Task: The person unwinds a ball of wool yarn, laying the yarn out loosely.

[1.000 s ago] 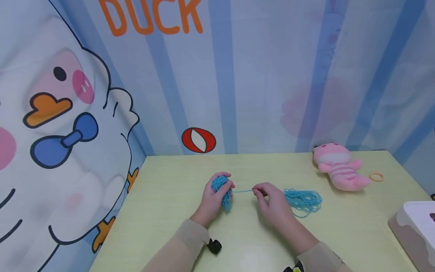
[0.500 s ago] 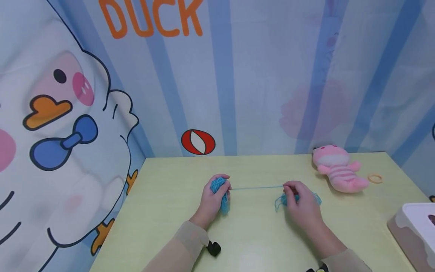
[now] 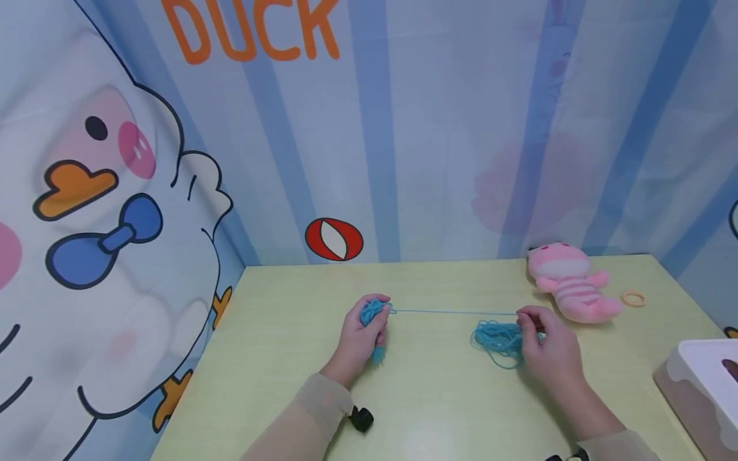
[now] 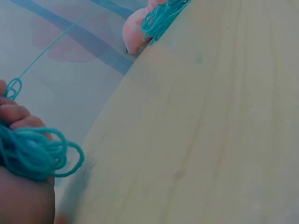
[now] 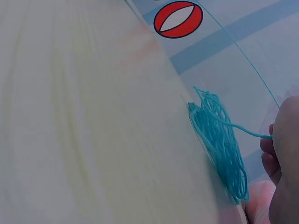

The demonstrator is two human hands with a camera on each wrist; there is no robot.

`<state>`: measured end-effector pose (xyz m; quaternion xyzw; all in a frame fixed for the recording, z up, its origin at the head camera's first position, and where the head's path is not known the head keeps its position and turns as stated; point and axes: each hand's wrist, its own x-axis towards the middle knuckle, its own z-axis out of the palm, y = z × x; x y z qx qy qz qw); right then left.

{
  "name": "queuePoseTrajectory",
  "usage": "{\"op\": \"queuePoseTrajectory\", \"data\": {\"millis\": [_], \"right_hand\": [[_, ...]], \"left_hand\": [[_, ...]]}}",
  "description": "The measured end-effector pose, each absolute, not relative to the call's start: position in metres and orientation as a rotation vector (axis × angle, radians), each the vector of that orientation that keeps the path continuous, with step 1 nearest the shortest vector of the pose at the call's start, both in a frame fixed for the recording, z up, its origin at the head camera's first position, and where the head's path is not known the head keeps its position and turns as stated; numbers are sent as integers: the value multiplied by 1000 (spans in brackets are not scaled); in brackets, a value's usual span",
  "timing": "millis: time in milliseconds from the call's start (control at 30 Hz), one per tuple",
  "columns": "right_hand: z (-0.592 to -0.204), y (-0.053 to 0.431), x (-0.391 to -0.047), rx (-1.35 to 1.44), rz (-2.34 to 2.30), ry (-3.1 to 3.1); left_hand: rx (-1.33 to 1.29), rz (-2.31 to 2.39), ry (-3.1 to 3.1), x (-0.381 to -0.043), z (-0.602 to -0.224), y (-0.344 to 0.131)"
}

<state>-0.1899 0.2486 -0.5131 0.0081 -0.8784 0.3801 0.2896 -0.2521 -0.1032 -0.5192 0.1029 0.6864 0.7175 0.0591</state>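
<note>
- My left hand (image 3: 359,334) grips, fingers curled, well left of the blue yarn pile (image 3: 498,339).
- My right hand (image 3: 552,351) pinches, thumb toward forefinger, at the pile's right end.

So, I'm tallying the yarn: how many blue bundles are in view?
2: the held bundle in the left hand, and the loose bundle on the table, partly behind the right hand in the head view. Others could be hidden from view.

My left hand (image 3: 359,334) hides part of its yarn bundle (image 3: 372,312). Head view's right edge crops the white-topped box (image 3: 705,379).
</note>
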Motion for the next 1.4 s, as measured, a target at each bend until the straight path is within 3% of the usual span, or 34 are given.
{"op": "queuePoseTrajectory", "data": {"millis": [900, 1133, 1400], "right_hand": [[-513, 277, -189, 13, 803, -2775], [-507, 248, -186, 76, 826, -2513], [-497, 181, -189, 441, 841, -2307]], "left_hand": [[379, 2228, 2059, -251, -517, -105], [449, 2206, 1992, -249, -516, -104], [491, 2195, 1936, -248, -515, -103]]}}
